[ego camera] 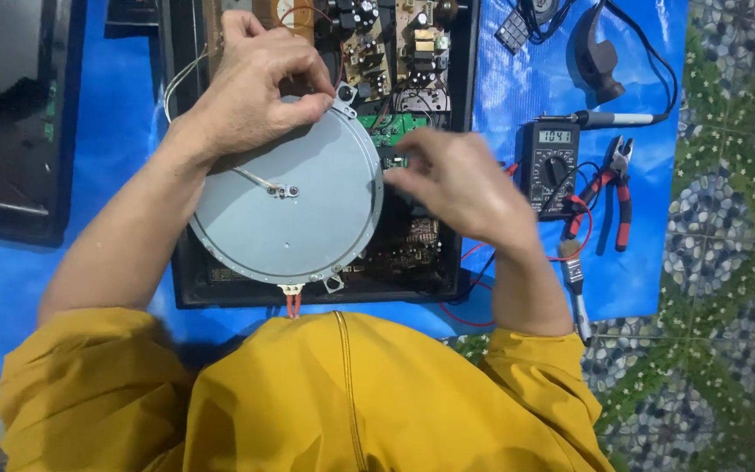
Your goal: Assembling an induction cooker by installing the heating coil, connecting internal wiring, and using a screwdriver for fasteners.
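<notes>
A round grey metal disc (299, 218) lies over an opened black appliance case (434, 284) with circuit boards (395, 44) showing at its top. My left hand (251, 83) pinches the disc's upper rim near a small mounting tab (345, 94). My right hand (456, 179) grips the disc's right edge, fingers curled beside a green board (392, 129). A thin metal strip (264, 182) with screws crosses the disc's middle. Two orange terminals (292, 302) stick out at the disc's near edge.
A blue sheet (526, 79) covers the floor. On it, right of the case, lie a black multimeter (550, 162) with red leads, red-handled pliers (615, 188), a soldering iron (613, 119), its black stand (594, 57) and a screwdriver (577, 293). A dark panel (10, 122) lies left.
</notes>
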